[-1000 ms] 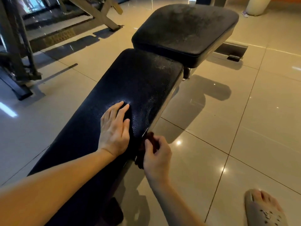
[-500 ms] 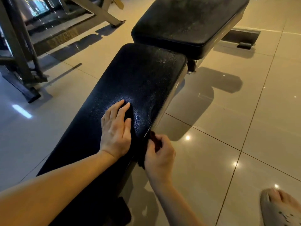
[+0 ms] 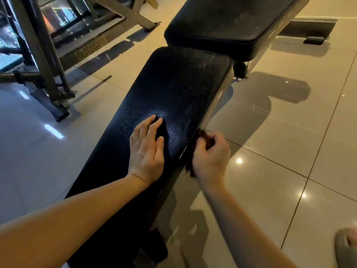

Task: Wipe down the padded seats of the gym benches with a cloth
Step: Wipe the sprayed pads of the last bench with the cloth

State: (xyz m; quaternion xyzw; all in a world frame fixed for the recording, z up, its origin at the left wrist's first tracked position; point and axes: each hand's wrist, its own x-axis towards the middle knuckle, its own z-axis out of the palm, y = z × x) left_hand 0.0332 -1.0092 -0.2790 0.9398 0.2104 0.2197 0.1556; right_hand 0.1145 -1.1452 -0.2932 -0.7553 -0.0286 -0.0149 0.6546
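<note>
long black back pad (image 3: 179,84): pebbled vinyl, runs away from me, glossy patch near middle. shorter black seat pad (image 3: 228,22) just past its far end, dull, dusty, scuffed. dark reddish cloth (image 3: 203,134) bunched in my right hand (image 3: 211,157), pressed against back pad's right edge.

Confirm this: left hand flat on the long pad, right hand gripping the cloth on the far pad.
Wrong spot. The head view shows the right hand gripping the cloth at the right edge of the long pad; the left hand is flat on that pad.
</note>
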